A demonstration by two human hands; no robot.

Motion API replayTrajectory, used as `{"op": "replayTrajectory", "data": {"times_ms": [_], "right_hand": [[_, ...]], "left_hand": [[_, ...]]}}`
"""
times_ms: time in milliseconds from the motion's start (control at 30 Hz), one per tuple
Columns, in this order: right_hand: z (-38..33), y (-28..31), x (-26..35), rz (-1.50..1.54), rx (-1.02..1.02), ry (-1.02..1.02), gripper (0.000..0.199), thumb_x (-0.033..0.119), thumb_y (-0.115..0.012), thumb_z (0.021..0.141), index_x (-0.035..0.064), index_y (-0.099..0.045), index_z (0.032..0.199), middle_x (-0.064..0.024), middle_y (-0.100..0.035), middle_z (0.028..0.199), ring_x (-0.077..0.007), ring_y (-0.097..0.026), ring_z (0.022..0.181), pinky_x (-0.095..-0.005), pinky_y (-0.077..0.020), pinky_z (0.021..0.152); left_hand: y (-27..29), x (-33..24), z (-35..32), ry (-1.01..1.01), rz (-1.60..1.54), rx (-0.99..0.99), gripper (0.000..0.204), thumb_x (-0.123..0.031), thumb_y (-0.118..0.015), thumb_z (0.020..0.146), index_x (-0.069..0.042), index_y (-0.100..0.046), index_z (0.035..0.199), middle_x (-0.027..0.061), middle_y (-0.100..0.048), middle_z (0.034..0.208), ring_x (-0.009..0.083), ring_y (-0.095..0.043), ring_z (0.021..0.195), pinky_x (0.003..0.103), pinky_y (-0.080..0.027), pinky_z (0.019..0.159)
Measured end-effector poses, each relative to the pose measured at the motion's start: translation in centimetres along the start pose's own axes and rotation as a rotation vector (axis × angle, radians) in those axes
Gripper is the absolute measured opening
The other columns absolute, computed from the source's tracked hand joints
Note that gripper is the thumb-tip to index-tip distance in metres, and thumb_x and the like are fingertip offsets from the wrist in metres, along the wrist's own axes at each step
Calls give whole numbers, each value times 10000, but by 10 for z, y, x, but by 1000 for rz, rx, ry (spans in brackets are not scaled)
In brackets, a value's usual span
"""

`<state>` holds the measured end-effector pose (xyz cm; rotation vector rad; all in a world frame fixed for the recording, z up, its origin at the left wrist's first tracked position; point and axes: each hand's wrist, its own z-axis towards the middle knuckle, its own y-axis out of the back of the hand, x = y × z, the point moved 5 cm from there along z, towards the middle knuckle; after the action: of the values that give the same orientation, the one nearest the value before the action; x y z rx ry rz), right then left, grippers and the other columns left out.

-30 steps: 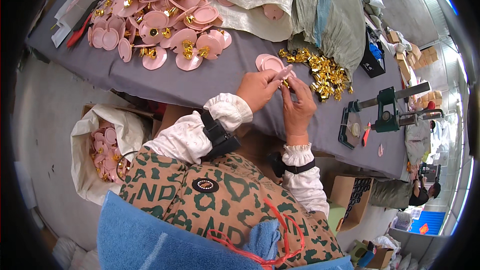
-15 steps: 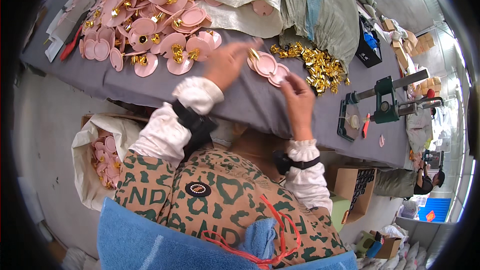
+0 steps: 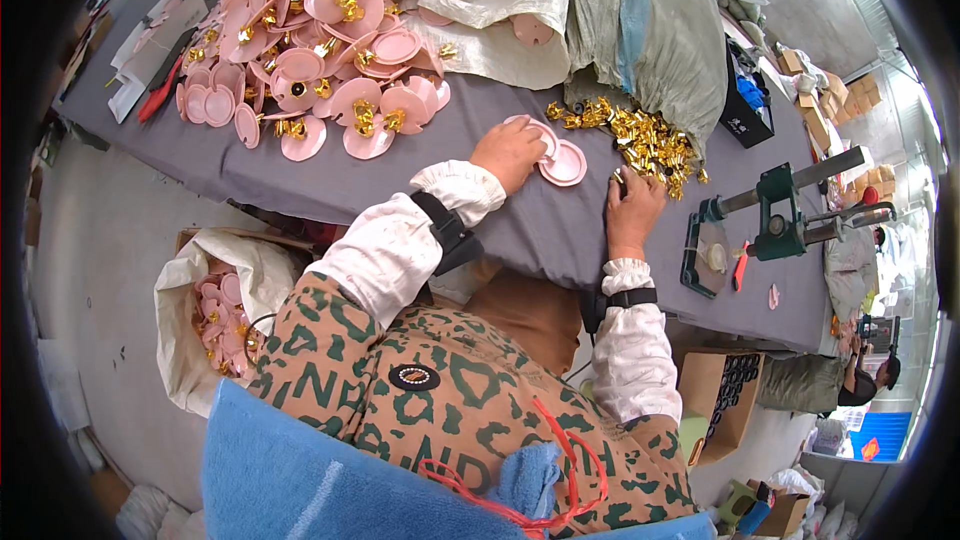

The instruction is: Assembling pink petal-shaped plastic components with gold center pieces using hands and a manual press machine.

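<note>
My left hand [image 3: 510, 154] is closed on the edge of a pink plastic piece made of joined round discs [image 3: 565, 162], which lies on the grey cloth; the fingers cover part of it. To its right, my right hand [image 3: 635, 208] reaches the near edge of a heap of shiny gold metal fittings [image 3: 655, 145]. Its thumb and forefinger are pinched together, with a small gold fitting [image 3: 621, 177] between them. At the far left sits a big pile of pink disc pieces [image 3: 300, 65], many with gold fittings attached.
A green hand press [image 3: 775, 210] stands at the right, near a red-handled tool [image 3: 741, 267]. Large woven sacks [image 3: 640, 30] lie behind the gold heap. An open sack [image 3: 180, 320] of pink pieces stands below the table's left side. A person [image 3: 862, 380] works far right.
My left hand has moved right, from near the big pile onto the pink piece. My right hand has left that piece and gone to the gold heap, closing on a fitting.
</note>
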<state>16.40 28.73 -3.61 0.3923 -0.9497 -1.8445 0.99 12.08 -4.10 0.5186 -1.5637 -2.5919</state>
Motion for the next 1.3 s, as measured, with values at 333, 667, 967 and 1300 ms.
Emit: {"op": "replayTrajectory", "data": {"times_ms": [333, 667, 967, 1300], "right_hand": [[-9, 47, 74, 932, -1, -249, 213, -8, -707, 794, 4, -677, 1005, -121, -672, 986, -195, -668, 883, -276, -543, 772], [-6, 47, 110, 846, 4, -105, 218, -4, -720, 791, 17, -683, 1005, -129, -683, 988, -214, -685, 858, -304, -559, 738], [-13, 49, 122, 727, 2, -70, 214, 1, -724, 789, 6, -694, 1001, -113, -701, 955, -192, -686, 807, -280, -545, 725], [-13, 29, 107, 1017, 255, -447, 318, 65, -724, 812, -13, -665, 1115, -74, -706, 975, -107, -647, 812, -249, -517, 735]], "left_hand": [[15, 4, -16, 699, -1237, -35, 233, -112, -554, 957, -5, -633, 1149, 30, -671, 1043, 104, -603, 940, 252, -517, 799], [10, -18, -34, 658, -1344, -6, 203, -122, -564, 954, 7, -621, 1101, 29, -662, 986, 104, -620, 864, 249, -507, 729], [53, -36, -49, 420, -790, -205, 196, -151, -562, 921, -34, -620, 1067, 211, -640, 916, 401, -622, 837, 406, -492, 699], [86, 40, -43, 376, -583, -494, 206, -129, -593, 896, -58, -655, 1079, 189, -675, 949, 335, -667, 832, 365, -515, 711]]}}
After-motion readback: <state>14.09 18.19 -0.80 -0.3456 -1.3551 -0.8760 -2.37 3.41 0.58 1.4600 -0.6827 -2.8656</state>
